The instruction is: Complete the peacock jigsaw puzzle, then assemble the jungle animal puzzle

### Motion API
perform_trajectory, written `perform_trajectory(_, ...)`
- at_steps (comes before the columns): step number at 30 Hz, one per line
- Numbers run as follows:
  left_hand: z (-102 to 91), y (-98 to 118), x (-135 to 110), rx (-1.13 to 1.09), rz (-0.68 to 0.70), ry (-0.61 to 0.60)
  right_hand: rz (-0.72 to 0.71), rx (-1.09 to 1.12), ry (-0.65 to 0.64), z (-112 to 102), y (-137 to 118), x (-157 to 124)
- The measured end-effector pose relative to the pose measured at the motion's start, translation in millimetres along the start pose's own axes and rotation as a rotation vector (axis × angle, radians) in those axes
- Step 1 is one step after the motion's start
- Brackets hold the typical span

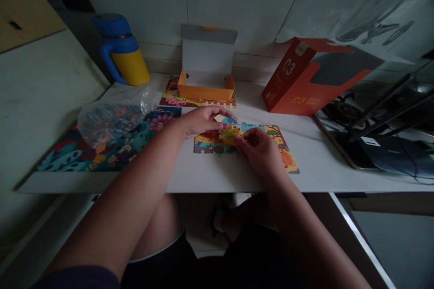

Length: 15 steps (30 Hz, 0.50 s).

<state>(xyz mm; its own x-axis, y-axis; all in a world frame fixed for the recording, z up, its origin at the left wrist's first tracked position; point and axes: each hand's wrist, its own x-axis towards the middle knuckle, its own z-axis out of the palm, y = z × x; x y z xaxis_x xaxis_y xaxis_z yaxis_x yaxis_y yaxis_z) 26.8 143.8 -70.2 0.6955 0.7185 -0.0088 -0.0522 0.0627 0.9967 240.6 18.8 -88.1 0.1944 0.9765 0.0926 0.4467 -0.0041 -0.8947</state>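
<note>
A partly assembled jigsaw puzzle in yellow, teal and grey lies flat on the white counter in front of me. Above it, my left hand is closed on a puzzle piece with blue on it and a pale edge, gripped between thumb and fingers. My right hand pinches a yellow puzzle piece just below that one, over the puzzle. Whether the two pieces touch, I cannot tell. Both hands cover parts of the puzzle.
Behind the puzzle stands an open orange box on a farm picture. To the left, a clear plastic bag rests on a dark teal picture, near a blue-yellow jug. A red-orange box and a stove are right.
</note>
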Motion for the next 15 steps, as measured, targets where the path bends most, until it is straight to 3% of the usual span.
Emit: perform_trajectory(15,0.4,2.0,-3.1,-0.174,-0.123,-0.029,0.019,0.383,-0.137,-2.1,0.6,0.9)
